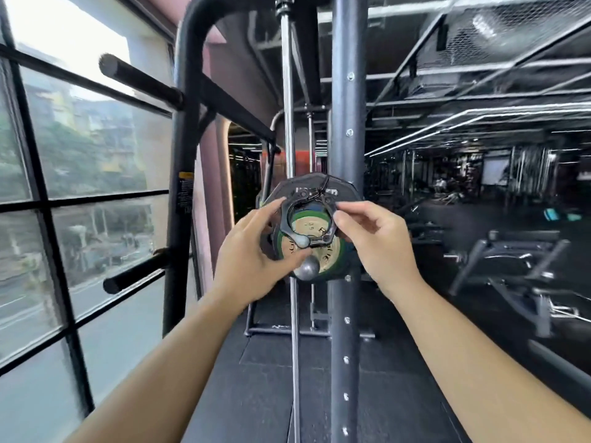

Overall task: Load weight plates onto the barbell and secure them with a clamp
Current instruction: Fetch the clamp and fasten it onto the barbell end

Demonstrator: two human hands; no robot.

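Observation:
A black ring-shaped clamp hangs in front of me, held between both hands. My left hand grips its left side and my right hand pinches its right side. The clamp's lever looks swung apart at the top. Just below it the round grey end of the barbell sleeve points toward me. Behind the clamp sit the weight plates: a green plate with a gold centre and a larger black plate behind it. The clamp is above the sleeve end, not around it.
A dark rack upright with bolt holes stands right behind the plates. A chrome guide rod runs vertically beside it. Black storage pegs stick out at left, by large windows. Benches stand at right on dark rubber floor.

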